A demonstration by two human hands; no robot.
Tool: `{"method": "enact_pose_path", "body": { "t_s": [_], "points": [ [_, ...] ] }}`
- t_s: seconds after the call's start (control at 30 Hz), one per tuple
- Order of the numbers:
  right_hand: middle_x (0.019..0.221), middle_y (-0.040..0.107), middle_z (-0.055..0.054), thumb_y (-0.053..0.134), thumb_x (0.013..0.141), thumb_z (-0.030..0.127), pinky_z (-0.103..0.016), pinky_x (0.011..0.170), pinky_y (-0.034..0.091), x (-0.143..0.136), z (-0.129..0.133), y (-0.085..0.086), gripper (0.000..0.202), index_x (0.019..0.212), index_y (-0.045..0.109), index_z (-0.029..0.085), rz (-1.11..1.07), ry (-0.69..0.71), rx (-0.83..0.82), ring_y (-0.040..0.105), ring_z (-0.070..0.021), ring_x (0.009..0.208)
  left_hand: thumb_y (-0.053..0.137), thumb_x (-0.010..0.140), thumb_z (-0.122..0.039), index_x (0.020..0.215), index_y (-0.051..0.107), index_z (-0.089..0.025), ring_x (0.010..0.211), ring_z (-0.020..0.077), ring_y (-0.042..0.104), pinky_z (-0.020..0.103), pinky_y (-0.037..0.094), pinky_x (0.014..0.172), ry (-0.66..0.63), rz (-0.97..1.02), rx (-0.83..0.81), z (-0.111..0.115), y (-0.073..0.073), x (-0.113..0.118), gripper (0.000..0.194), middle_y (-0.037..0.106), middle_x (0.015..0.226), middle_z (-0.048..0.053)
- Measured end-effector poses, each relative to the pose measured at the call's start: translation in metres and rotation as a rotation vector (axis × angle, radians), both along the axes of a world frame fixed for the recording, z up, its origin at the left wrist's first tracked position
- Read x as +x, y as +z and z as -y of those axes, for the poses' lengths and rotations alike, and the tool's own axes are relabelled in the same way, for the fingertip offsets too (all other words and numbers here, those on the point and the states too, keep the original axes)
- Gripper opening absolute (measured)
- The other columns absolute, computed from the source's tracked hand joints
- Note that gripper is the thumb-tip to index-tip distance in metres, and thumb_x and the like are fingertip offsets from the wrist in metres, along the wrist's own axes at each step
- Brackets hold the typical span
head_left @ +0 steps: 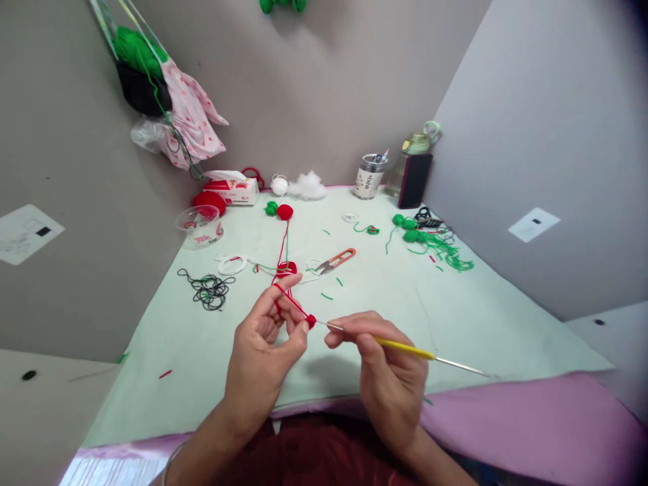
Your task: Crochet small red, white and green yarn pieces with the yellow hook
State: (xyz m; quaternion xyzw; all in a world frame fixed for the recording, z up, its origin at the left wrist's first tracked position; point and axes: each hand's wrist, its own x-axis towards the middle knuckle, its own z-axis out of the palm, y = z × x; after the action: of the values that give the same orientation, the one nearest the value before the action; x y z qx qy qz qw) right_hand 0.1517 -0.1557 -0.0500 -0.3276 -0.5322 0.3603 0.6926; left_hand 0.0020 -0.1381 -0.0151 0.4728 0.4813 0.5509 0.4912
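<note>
Between the thumb and fingers of my left hand [268,344] is a small red crochet piece [311,321]. Red yarn [291,298] runs from it over my raised index finger. My right hand [387,371] grips a crochet hook [405,347] with a yellow handle and metal at both ends. The hook's left tip meets the red piece; whether it passes through a stitch is too small to tell. Just beyond my left fingertips lies a larger red crocheted piece [286,268], partly hidden by the hand.
Orange thread snips [338,260] lie ahead of my hands. Tangled black cord [207,290] and a plastic tub [200,227] are at left. Green yarn pieces [430,239], a phone [415,181], a bottle [397,172] and a pen cup [370,177] stand or lie toward the right and back.
</note>
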Motion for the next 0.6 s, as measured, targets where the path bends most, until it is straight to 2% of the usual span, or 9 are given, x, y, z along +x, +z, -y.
{"method": "enact_pose_path", "body": {
  "t_s": [0.07, 0.17, 0.37, 0.6],
  "points": [
    [0.09, 0.08, -0.003, 0.061, 0.106, 0.022, -0.033, 0.075, 0.061, 0.002, 0.0, -0.002, 0.022, 0.109, 0.081, 0.028, -0.035, 0.039, -0.055, 0.075, -0.0173, 0.08, 0.079, 0.085, -0.019, 0.135, 0.071, -0.023, 0.081, 0.0156, 0.063, 0.028, 0.054, 0.086, -0.002, -0.008, -0.002, -0.001, 0.0, -0.004, 0.051, 0.064, 0.08, -0.003],
    [0.089, 0.079, -0.003, 0.061, 0.106, 0.028, -0.033, 0.074, 0.06, 0.005, -0.003, -0.003, 0.02, 0.104, 0.081, 0.026, -0.086, 0.103, -0.119, 0.074, -0.0169, 0.076, 0.079, 0.086, -0.021, 0.128, 0.075, -0.024, 0.082, 0.0161, 0.064, 0.028, 0.054, 0.086, -0.095, 0.026, -0.02, -0.002, -0.001, -0.008, 0.042, 0.066, 0.081, -0.002],
    [0.101, 0.08, -0.004, 0.065, 0.104, 0.028, -0.031, 0.078, 0.059, 0.006, -0.015, -0.002, 0.017, 0.102, 0.082, 0.027, -0.072, 0.149, -0.05, 0.072, -0.0175, 0.091, 0.081, 0.088, -0.026, 0.127, 0.076, -0.027, 0.092, 0.0181, 0.066, 0.028, 0.053, 0.088, -0.257, 0.131, -0.111, -0.002, -0.009, -0.004, 0.039, 0.069, 0.091, 0.001],
    [0.094, 0.078, -0.005, 0.065, 0.104, 0.028, -0.034, 0.075, 0.059, 0.008, -0.017, -0.003, 0.017, 0.101, 0.082, 0.025, -0.03, 0.121, -0.032, 0.07, -0.0186, 0.084, 0.08, 0.091, -0.029, 0.133, 0.073, -0.029, 0.094, 0.0181, 0.066, 0.03, 0.053, 0.092, -0.293, 0.244, -0.138, -0.005, -0.011, 0.0, 0.043, 0.069, 0.097, 0.001]
  ]
}}
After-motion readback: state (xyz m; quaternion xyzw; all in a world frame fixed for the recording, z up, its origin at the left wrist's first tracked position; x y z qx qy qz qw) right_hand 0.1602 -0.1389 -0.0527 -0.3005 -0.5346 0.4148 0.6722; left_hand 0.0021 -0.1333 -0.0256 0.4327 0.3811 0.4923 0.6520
